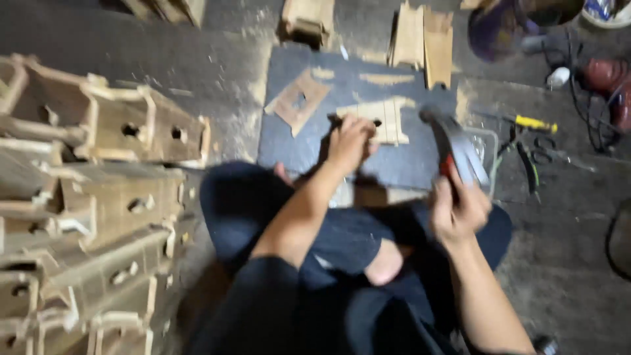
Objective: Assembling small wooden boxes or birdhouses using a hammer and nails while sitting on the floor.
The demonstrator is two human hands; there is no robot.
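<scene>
Dark board (355,141) on floor, left hand (350,141) grip pinching wood piece (384,121), right hand (458,210) grip clenched round hammer (453,148)

Two flat pale wooden pieces (299,98) (384,119) lie on the dark slate board (394,167); one red-handled hammer (453,148) hangs above that board.

No labels, signs or screens show in the head view. One possible package: a clear plastic container (485,152), box-shaped with a pale rim, sitting on the floor at the right edge of the dark board, just behind the raised hammer head. The frame is motion-blurred, so it may be a tray or a tub; contents cannot be made out. A white round tub rim (608,18) sits at the top right corner, mostly cut off.
</scene>
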